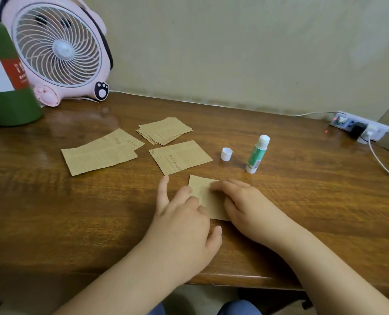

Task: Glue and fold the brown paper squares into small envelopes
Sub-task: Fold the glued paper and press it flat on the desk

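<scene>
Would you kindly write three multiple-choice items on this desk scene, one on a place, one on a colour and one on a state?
1. Where is the white cap?
A. on the glue stick
B. on the desk, left of the glue stick
C. in the left hand

2. What colour is the fan?
A. blue
B. black
C. pink

3. How does the glue stick stand?
A. upright, uncapped
B. lying flat, capped
C. held in the right hand

Key: 1 B, the cap sits on the desk apart from the stick. 2 C, its housing is pink. 3 A, it stands on its base with the white tip bare, while the left hand and right hand press on a brown paper.
</scene>
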